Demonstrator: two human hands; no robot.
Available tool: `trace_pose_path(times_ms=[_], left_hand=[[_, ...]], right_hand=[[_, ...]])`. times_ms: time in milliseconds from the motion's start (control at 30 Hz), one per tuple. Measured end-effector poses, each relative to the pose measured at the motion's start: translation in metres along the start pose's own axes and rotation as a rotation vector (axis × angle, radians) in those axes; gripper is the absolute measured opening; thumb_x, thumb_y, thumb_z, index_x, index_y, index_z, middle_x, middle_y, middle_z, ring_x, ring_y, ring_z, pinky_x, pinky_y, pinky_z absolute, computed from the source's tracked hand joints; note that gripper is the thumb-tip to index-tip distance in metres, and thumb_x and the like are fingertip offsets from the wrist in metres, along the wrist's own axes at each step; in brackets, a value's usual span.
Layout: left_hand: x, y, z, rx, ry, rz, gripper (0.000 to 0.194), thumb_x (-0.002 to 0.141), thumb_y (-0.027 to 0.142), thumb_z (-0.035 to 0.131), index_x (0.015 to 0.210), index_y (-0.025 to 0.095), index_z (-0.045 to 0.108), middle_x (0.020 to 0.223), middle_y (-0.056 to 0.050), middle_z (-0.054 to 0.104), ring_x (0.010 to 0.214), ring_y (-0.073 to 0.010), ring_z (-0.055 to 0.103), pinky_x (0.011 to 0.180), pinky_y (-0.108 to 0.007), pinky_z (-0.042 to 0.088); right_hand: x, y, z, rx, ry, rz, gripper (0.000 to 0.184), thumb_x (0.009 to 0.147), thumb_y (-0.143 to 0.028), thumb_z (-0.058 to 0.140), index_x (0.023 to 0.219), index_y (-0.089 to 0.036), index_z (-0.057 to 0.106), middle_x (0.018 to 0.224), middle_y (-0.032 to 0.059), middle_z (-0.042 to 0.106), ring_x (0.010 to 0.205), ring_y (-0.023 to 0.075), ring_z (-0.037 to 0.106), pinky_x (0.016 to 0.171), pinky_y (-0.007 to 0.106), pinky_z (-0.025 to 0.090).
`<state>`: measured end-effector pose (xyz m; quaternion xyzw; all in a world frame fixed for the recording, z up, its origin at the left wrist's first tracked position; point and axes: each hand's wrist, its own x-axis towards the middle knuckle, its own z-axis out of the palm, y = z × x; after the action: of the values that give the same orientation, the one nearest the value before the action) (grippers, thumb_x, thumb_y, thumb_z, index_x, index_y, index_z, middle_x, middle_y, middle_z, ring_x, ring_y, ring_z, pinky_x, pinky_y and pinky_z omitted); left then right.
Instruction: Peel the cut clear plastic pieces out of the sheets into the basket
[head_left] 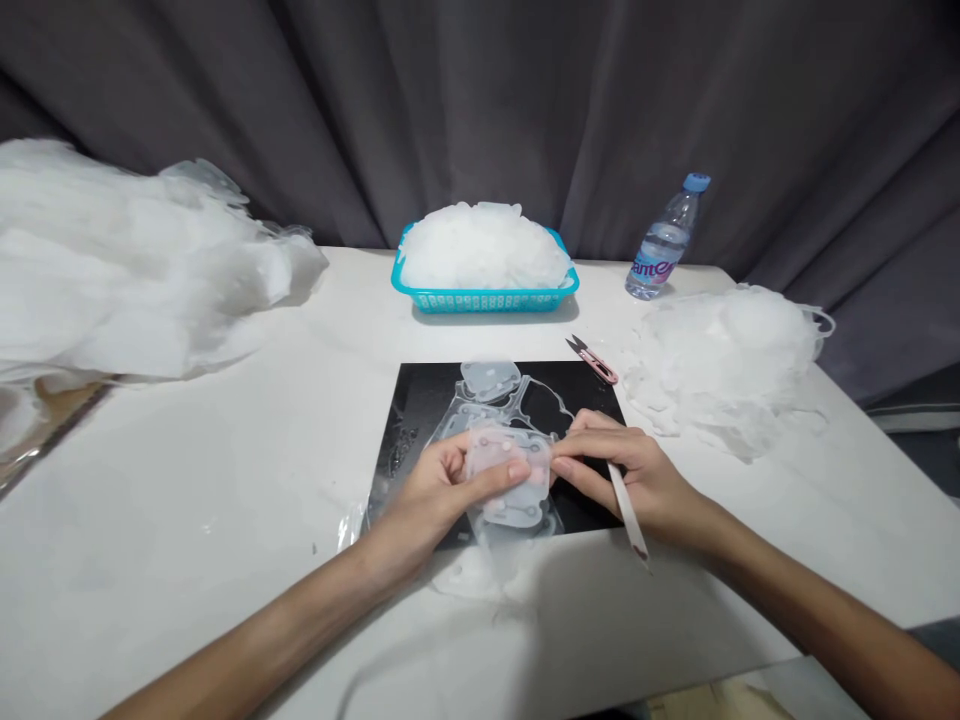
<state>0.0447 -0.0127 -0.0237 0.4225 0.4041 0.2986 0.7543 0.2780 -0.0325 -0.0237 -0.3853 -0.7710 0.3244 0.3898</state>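
A translucent, soft plastic sheet of moulded pieces [491, 395] lies over a black mat [420, 405] in front of me. My left hand [442, 490] is closed on the near part of that sheet [510, 460], thumb on top. My right hand [637, 470] pinches the sheet's right edge and also holds a thin white stick-like tool [628, 510] that points back towards me. Both hands are over the mat's near half.
A turquoise basket [484, 298] heaped with translucent pieces stands at the back. Small pink snips [592, 360] lie right of the mat, a loose pile of trimmings [724, 365] beyond them, and a water bottle [664, 245] behind. A big heap of white sheets [127, 270] fills the left.
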Motion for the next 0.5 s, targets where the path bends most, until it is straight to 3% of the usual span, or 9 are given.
trace_pose_path(times_ms=[167, 333, 500], left_hand=[[-0.001, -0.002, 0.002, -0.069, -0.013, 0.0, 0.03, 0.081, 0.037, 0.091, 0.092, 0.013, 0.079, 0.083, -0.007, 0.08, 0.069, -0.014, 0.07, 0.065, -0.02, 0.054], [-0.005, -0.002, 0.004, -0.116, -0.052, -0.05, 0.035, 0.072, 0.037, 0.097, 0.088, 0.014, 0.077, 0.074, -0.003, 0.075, 0.06, -0.0103, 0.063, 0.057, -0.017, 0.048], [-0.005, -0.001, 0.002, -0.129, -0.172, -0.117, 0.033, 0.075, 0.04, 0.094, 0.082, 0.013, 0.077, 0.073, -0.006, 0.075, 0.061, -0.0121, 0.064, 0.06, -0.02, 0.05]], right_hand=[[-0.002, -0.004, 0.012, -0.027, 0.125, -0.03, 0.016, 0.099, -0.016, 0.065, 0.093, -0.024, 0.077, 0.077, 0.0012, 0.075, 0.073, 0.0172, 0.058, 0.073, 0.033, 0.048], [-0.001, 0.002, 0.025, -0.067, 0.202, 0.161, 0.013, 0.095, -0.022, 0.067, 0.09, -0.021, 0.079, 0.075, 0.0014, 0.063, 0.067, 0.0146, 0.057, 0.062, 0.027, 0.045], [0.004, 0.014, 0.028, 0.064, 0.187, 0.333, 0.017, 0.098, -0.029, 0.066, 0.087, -0.02, 0.075, 0.075, 0.0003, 0.065, 0.065, 0.0134, 0.056, 0.061, 0.026, 0.044]])
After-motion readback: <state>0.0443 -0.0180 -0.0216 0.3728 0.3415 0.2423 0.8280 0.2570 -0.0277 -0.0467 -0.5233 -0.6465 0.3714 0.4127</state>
